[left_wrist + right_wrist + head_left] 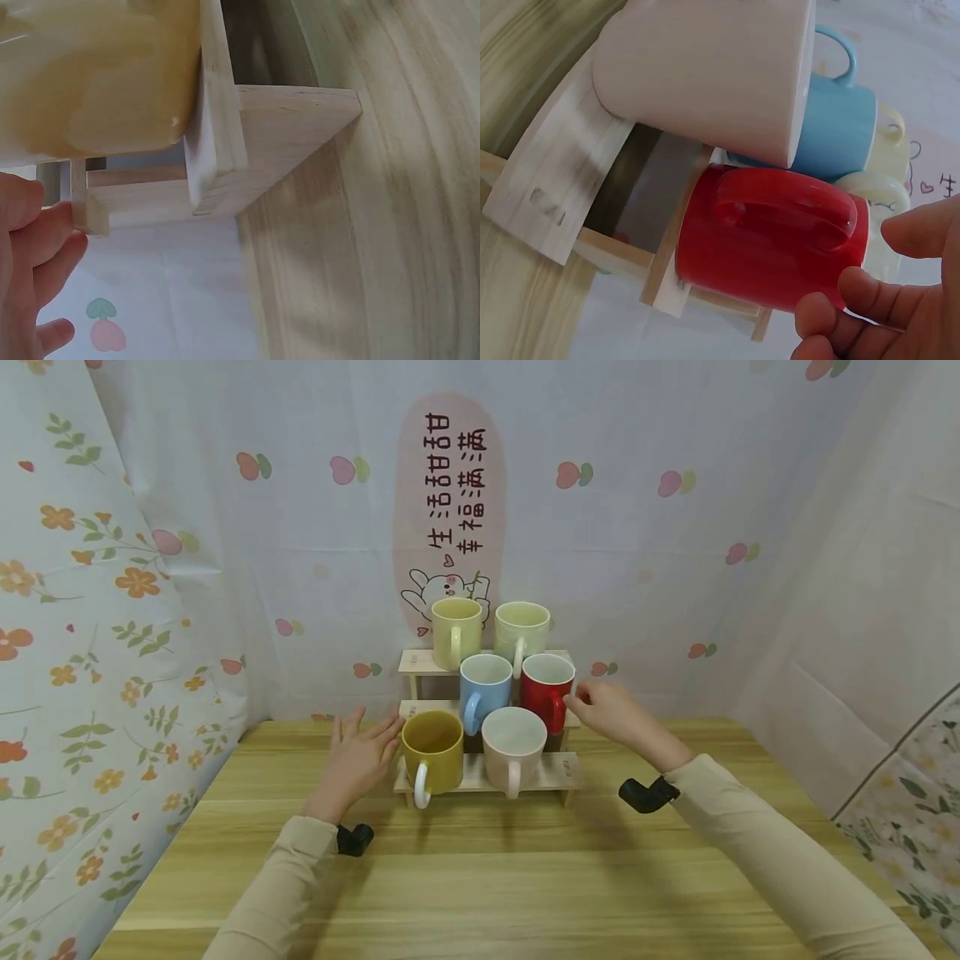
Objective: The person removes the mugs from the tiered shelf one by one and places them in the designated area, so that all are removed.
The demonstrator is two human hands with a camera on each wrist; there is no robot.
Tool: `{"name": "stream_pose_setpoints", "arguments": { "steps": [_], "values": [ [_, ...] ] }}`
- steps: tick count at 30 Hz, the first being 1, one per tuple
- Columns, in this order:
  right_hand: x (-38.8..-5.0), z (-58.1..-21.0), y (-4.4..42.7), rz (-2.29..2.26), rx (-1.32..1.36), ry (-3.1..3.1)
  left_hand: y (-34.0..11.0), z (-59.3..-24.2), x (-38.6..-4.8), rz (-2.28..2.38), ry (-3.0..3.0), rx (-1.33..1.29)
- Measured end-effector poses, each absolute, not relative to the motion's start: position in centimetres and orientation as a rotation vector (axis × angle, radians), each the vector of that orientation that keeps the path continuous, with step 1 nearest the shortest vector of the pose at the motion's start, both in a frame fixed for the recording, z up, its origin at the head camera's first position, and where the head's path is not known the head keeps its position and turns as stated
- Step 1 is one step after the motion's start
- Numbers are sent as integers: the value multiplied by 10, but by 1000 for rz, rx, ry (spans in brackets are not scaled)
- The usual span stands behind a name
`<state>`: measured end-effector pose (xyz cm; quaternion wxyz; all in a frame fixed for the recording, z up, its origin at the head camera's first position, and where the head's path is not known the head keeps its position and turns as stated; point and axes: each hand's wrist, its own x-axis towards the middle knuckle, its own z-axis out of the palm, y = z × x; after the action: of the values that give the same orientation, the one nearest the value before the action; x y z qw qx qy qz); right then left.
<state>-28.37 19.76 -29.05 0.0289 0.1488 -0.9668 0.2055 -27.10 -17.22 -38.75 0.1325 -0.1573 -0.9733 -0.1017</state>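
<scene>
A stepped wooden rack [562,768] holds several mugs on three levels. My left hand [358,766] is spread beside the mustard mug [432,760], its fingertips at the left end of the middle shelf [91,214]; whether they press on it I cannot tell. Beside the red mug [542,693] on the middle shelf is my right hand [611,714]. In the right wrist view, thumb and fingers [874,296] stand apart near that mug's rim, with the fingertips at or just touching its side. A light blue mug [483,689] stands left of the red one.
On the bottom shelf, a pale pink mug [513,747] stands right of the mustard one. Two pale mugs, a yellow one [450,639] and a greenish one [522,631], occupy the top shelf. A patterned cloth [300,527] hangs behind the wooden table [480,893].
</scene>
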Motion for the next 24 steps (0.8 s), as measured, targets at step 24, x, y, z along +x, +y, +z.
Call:
{"name": "stream_pose_setpoints", "arguments": {
  "steps": [24],
  "values": [
    [-310,-274,173,712,399,-2966,-162,-369,-274,-307,-2804,-480]
  ]
}}
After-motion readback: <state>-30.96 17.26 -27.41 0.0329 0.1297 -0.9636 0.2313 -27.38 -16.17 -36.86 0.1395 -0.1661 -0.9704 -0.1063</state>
